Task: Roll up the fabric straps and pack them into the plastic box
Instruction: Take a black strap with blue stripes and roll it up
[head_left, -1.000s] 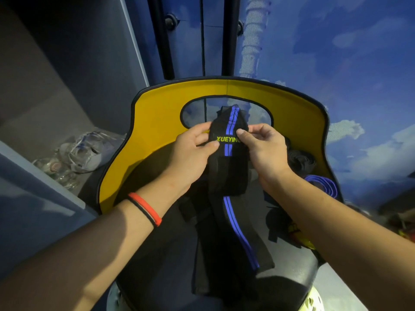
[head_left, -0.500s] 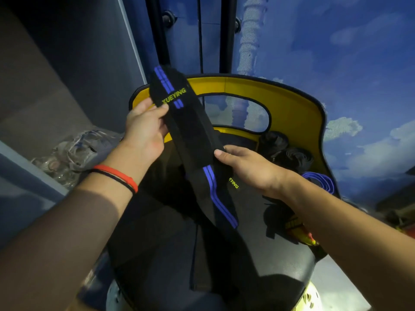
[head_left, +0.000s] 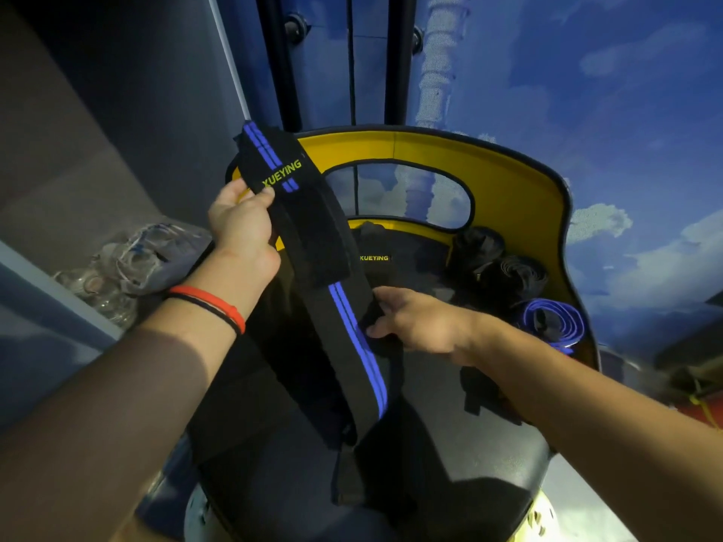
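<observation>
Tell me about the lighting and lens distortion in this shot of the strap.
Head view: wide-angle warp bulges the chair's yellow rim; left forearm in shadow, left hand and right hand lit; strap lettering sharp; glare patch on the black seat.

Strap point(head_left: 313, 244) over seat point(head_left: 450, 444), from my left hand point(head_left: 242, 224) to right hand point(head_left: 422, 324) at 4 o'clock. Rolled straps point(head_left: 504, 267) on seat, 2 o'clock of right hand.

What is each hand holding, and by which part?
Both hold one black fabric strap with blue stripes. The left hand pinches it near the upper end, beside the XUEYING lettering; the right hand grips its edge about midway down.
</observation>
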Action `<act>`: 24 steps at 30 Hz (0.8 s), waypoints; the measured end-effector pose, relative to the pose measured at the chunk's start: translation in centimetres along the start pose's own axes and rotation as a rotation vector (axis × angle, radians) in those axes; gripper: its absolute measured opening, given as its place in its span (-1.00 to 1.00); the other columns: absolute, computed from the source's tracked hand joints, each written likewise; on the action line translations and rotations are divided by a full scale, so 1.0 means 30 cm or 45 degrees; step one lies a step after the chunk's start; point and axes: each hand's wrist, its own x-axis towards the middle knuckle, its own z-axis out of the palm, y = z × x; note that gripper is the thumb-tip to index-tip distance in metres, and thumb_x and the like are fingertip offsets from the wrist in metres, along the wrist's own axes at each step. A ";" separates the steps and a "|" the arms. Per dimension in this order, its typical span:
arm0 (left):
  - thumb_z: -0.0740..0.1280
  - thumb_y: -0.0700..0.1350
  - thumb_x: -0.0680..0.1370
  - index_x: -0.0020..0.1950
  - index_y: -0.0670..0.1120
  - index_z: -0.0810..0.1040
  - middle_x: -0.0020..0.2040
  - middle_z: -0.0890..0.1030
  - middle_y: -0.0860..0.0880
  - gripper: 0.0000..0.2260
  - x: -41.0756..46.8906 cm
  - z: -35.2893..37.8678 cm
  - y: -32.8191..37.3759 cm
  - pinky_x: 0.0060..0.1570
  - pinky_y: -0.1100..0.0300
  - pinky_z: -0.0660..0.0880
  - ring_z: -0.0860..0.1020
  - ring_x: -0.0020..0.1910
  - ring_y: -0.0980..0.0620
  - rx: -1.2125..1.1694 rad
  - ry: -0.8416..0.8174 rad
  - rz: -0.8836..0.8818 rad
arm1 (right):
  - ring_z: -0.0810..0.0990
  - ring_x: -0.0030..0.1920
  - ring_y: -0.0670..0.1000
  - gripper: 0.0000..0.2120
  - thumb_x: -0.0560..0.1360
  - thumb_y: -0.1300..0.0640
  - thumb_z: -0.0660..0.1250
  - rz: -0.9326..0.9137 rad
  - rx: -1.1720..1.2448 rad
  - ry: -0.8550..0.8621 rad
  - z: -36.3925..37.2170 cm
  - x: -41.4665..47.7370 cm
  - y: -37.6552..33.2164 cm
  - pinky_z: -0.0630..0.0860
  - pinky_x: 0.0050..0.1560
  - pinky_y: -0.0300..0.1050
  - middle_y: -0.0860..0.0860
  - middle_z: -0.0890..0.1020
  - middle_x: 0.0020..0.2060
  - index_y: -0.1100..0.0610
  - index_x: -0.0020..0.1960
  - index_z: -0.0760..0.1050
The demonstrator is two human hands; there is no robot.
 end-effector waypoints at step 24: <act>0.36 -0.07 0.65 0.16 -0.02 0.66 0.09 0.71 0.05 -0.87 -0.344 0.118 -0.131 0.24 0.00 0.59 0.67 0.12 0.12 0.483 -0.551 0.092 | 0.72 -0.01 0.06 -0.82 0.62 0.01 0.31 -0.468 0.201 0.978 -0.113 -0.055 -0.072 0.61 0.14 0.24 -0.01 0.75 -0.10 0.03 0.04 0.67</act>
